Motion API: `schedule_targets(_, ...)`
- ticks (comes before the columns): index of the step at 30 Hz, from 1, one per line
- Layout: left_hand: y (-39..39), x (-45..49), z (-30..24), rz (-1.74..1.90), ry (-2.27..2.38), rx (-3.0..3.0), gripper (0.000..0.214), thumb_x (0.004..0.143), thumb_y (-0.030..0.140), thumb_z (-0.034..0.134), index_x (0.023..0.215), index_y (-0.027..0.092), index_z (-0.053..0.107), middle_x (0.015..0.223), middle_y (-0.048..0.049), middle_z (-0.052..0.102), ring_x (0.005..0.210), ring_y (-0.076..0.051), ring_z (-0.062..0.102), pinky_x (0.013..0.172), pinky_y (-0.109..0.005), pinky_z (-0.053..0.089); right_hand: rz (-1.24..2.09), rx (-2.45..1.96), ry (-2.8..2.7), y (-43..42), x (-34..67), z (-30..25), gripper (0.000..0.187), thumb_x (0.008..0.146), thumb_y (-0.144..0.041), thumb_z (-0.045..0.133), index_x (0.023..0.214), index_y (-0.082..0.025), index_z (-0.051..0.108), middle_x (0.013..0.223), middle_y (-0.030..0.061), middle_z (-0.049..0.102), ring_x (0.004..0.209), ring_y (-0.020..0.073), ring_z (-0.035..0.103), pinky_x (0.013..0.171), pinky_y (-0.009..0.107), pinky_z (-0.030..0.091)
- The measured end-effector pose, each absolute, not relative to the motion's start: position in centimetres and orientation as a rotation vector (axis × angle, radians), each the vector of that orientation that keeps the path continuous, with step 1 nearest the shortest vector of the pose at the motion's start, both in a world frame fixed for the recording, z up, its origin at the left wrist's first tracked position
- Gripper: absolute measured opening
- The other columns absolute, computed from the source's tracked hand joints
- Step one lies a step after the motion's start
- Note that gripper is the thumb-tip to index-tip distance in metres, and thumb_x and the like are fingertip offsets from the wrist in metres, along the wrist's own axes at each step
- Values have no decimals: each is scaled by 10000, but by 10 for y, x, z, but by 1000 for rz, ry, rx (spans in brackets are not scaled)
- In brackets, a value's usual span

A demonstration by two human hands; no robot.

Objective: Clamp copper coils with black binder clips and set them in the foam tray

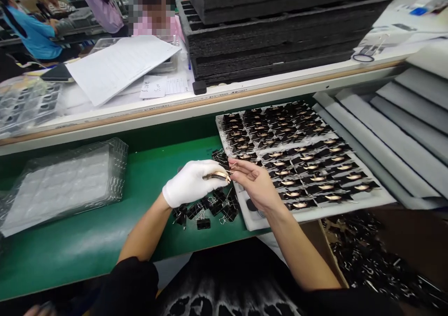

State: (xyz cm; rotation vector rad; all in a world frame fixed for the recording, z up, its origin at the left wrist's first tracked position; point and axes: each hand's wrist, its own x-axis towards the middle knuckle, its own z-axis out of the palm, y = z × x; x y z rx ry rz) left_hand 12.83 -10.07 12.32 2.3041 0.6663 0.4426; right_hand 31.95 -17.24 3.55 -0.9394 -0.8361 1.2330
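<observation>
My left hand [191, 181], in a white glove, is closed around a curved, shiny gold-coloured piece [217, 175]. Bare, my right hand [254, 180] meets the piece's right end with thumb and fingers pinched. Thin silvery wire shows at those fingertips, but what they grip is too small to make out. Below and behind the hands, loose black binder clips [203, 223] lie in a pile on the green tabletop. Just right of the pile, a white foam board [257, 221] carries rows of black binder clips with similar gold-coloured pieces [325, 187] in them.
Clear plastic trays [66, 185] are stacked at left. Grey-white foam sheets [388, 134] lean at right, above a box of clips [374, 255]. Black foam trays [273, 40] and papers [122, 66] rest on the raised ledge [147, 106]. Several people are beyond.
</observation>
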Motion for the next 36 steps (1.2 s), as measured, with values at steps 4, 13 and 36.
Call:
schedule_targets(4,-103,134,119,413,650,2337,155,948,375,631,972,286,755,993,-12,750,934,-201,695,880,-337,542,1157,-994,-798,-179,318,28,515,764,-468,890,1199,-222,763,1178,95,765,1101,229,709,1040,413,571)
schedule_targets(13,-107,139,117,328,979,2057,232,957,422,584,1087,249,669,891,6,731,669,-150,675,641,-281,538,1089,-1012,-594,-185,320,9,515,714,-545,903,1085,-204,799,936,69,787,883,214,742,934,421,619)
schedule_targets(36,-101,146,116,65,1143,2151,221,949,471,572,940,255,525,626,69,738,681,-189,704,661,-289,444,1210,-933,-392,-189,300,12,440,657,-462,962,999,-217,831,901,53,807,812,175,746,882,374,633)
